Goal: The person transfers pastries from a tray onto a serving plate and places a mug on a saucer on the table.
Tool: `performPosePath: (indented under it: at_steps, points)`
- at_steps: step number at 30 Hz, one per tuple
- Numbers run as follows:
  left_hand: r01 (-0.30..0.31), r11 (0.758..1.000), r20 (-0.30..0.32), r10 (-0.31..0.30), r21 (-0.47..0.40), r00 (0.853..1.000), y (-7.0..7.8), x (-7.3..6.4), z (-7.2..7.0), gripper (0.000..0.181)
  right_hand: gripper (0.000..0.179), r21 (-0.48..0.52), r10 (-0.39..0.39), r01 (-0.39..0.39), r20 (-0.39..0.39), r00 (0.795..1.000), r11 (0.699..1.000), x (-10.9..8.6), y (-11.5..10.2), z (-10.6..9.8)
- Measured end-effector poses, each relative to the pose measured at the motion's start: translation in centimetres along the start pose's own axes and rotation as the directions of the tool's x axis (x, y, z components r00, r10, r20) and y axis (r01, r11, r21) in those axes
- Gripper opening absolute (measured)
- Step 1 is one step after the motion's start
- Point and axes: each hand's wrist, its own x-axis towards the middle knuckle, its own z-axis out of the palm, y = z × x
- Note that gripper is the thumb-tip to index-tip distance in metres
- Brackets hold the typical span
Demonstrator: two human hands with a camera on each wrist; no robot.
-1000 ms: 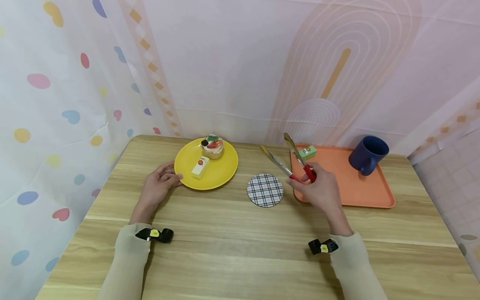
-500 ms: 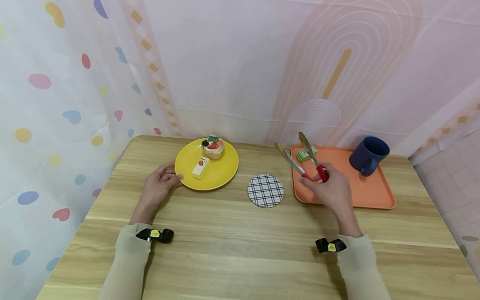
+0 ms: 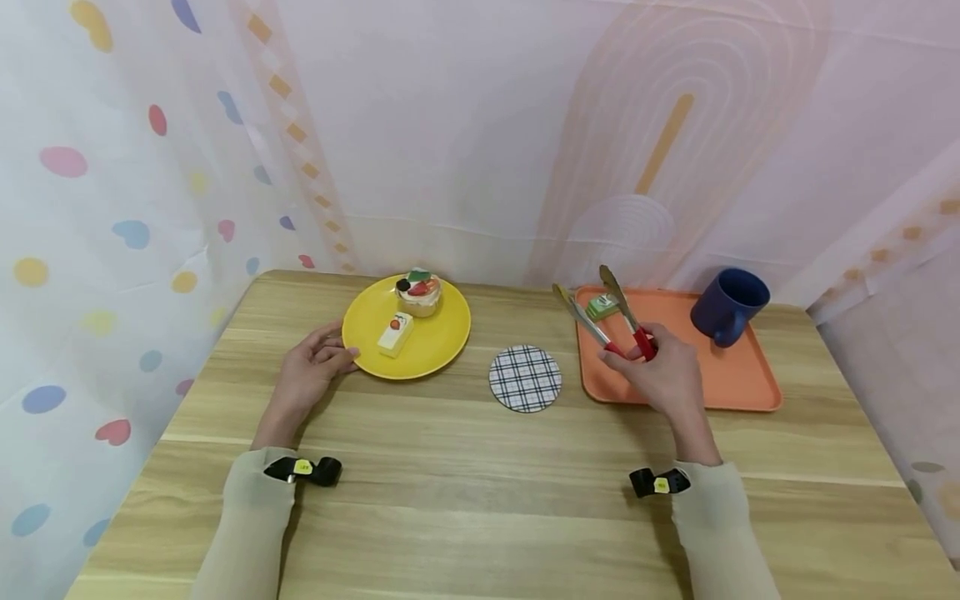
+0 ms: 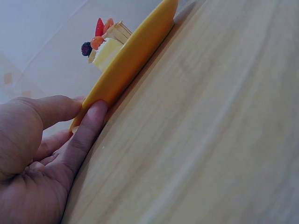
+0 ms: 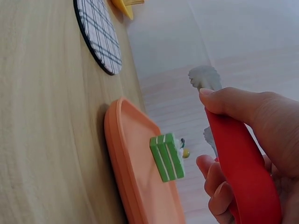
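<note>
My left hand (image 3: 309, 367) pinches the near-left rim of a yellow plate (image 3: 442, 350), thumb above and a finger beneath, as the left wrist view shows. On that plate lie a white cake slice (image 3: 394, 335) and a fruit tart (image 3: 419, 293) topped with berries. My right hand (image 3: 667, 371) holds metal tongs (image 3: 622, 302) by their red handles (image 5: 243, 168); the tips are spread apart and point away from me. Beyond and below them, a green layered cake slice (image 5: 167, 157) sits at the left end of an orange tray (image 3: 720, 379), with nothing between the tong tips.
A dark blue mug (image 3: 729, 307) stands at the tray's back right. Between plate and tray lies a round plaid coaster (image 3: 525, 379) on the wooden table (image 3: 465, 500). A patterned curtain (image 3: 450, 125) hangs along the table's back edge.
The right hand and tongs have shifted right, over the tray's left end by the green cake slice, and then stayed there. The left hand has kept its hold on the plate.
</note>
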Motion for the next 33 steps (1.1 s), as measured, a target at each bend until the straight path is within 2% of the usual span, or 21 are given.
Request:
performPosePath:
  at_steps: [6, 14, 23, 33]
  points:
    - [-0.004, 1.0, 0.008, 0.004, -0.018, 1.0, -0.1, 0.1, 0.0, 0.068, 0.082, -0.019, 0.035, -0.035, 0.019, 0.999, 0.999, 0.2, 0.9, -0.3]
    - [-0.001, 1.0, -0.012, 0.001, -0.003, 1.0, -0.1, 0.2, -0.1, 0.066, 0.086, -0.037, 0.048, -0.047, 0.026, 0.999, 0.998, 0.7, 1.6, -0.8]
    - [0.018, 1.0, -0.009, -0.018, 0.002, 1.0, 0.0, 0.1, -0.2, 0.067, 0.084, -0.045, 0.067, -0.065, 0.033, 0.997, 0.997, 0.8, 2.2, -0.6]
    - [0.012, 1.0, -0.009, -0.012, -0.01, 1.0, -0.1, 0.2, -0.1, 0.067, 0.083, -0.059, 0.079, -0.076, 0.045, 0.996, 0.995, 0.9, 2.7, -0.5]
